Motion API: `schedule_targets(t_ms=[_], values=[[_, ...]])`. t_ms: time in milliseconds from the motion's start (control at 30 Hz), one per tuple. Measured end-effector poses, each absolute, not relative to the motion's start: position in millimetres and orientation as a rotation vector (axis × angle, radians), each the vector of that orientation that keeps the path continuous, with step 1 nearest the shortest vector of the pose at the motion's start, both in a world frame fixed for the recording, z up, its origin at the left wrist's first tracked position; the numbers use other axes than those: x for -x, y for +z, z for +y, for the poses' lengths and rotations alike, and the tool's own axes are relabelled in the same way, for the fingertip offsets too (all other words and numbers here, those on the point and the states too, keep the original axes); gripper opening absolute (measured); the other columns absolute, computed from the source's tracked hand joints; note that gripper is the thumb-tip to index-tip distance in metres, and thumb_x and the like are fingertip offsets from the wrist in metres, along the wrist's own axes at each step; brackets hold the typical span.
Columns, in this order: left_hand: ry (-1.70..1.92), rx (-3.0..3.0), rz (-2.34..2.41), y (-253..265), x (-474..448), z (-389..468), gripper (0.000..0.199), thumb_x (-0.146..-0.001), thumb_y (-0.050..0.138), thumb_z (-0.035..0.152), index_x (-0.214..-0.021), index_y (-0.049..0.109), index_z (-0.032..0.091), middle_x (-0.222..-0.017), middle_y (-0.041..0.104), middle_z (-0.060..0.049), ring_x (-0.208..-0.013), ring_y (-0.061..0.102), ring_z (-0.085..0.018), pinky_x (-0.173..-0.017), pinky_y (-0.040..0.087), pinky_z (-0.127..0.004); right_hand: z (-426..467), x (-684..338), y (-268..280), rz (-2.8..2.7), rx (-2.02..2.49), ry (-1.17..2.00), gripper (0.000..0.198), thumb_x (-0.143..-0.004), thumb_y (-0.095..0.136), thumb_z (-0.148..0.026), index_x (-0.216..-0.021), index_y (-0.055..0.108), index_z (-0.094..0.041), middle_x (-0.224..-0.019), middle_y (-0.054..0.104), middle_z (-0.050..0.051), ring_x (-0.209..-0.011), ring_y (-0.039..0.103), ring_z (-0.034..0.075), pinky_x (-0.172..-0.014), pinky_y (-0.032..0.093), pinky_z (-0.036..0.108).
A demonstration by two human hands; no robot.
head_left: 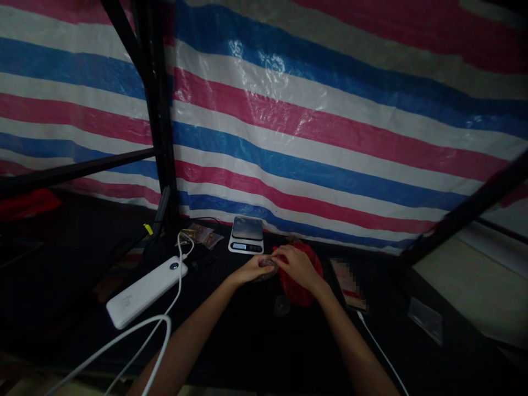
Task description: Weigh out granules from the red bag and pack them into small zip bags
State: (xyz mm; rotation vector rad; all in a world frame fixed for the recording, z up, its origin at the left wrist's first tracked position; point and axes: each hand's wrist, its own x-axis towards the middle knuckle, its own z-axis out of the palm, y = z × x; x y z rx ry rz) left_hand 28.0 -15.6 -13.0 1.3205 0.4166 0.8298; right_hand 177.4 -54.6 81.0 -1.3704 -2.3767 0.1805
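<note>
In the head view, my left hand (254, 268) is closed around a small see-through plastic bag (267, 265) whose contents are too dark to make out. My right hand (295, 266) reaches over from the other side, its fingertips bent and pressed at the bag's upper edge. A crumpled red plastic bag (303, 291) lies under and beside my right hand. Just behind my left hand stands a white digital scale (246, 235) with a lit display and a bare metal pan. A small clear round piece (282, 305) lies on the black table below my hands.
A white power bank (144, 294) with white cables lies left. Small bags of brownish pieces (203, 235) sit behind it. A phone (348, 285) on a cable and a flat clear packet (425, 320) lie right. A black frame post (163, 121) and striped sheet (309, 126) stand behind.
</note>
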Motion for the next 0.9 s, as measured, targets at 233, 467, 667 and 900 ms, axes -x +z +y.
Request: schedule_targets(t_ms=[233, 467, 667, 900], values=[[0.885, -1.289, 0.469, -8.4, -24.0, -16.8, 0.047, -0.061, 0.066, 0.045, -0.094, 0.061, 0.012, -0.079, 0.061, -0.005, -0.068, 0.052, -0.011, -0.060, 0.037, -0.018, -43.6, -182.8, 73.4, -2.092, 1.303, 0.329, 0.019, -0.081, 0.045, -0.027, -0.086, 0.062, -0.022, -0.089, 0.064, 0.001, -0.085, 0.057, 0.015, -0.077, 0.040, 0.027], [1.207, -1.067, 0.670, -4.5, 10.9, 6.4, 0.050, -0.063, 0.062, 0.049, -0.099, 0.062, 0.015, -0.080, 0.064, -0.005, -0.066, 0.055, -0.010, -0.059, 0.038, -0.017, -31.9, -149.1, 34.7, -1.971, 1.421, 0.370, 0.025, -0.076, 0.048, -0.021, -0.100, 0.054, -0.024, -0.087, 0.061, -0.001, -0.079, 0.056, 0.014, -0.070, 0.042, 0.025], [1.357, -0.980, 0.771, -1.1, 41.8, 19.5, 0.053, -0.061, 0.063, 0.051, -0.100, 0.062, 0.015, -0.073, 0.062, -0.002, -0.062, 0.054, -0.009, -0.060, 0.038, -0.018, -17.7, -118.9, 14.4, -2.189, 1.489, 0.391, 0.023, -0.076, 0.053, -0.021, -0.098, 0.054, -0.025, -0.095, 0.059, -0.001, -0.090, 0.055, 0.015, -0.076, 0.040, 0.027], [1.367, -0.962, 0.790, -9.7, 47.8, 26.6, 0.054, -0.061, 0.065, 0.048, -0.102, 0.060, 0.014, -0.068, 0.060, -0.001, -0.058, 0.051, -0.007, -0.054, 0.036, -0.017, -12.5, -98.2, -4.7, -2.405, 1.422, 0.301, 0.031, -0.074, 0.057, -0.022, -0.105, 0.054, -0.025, -0.110, 0.052, 0.004, -0.098, 0.053, 0.018, -0.081, 0.040, 0.030]])
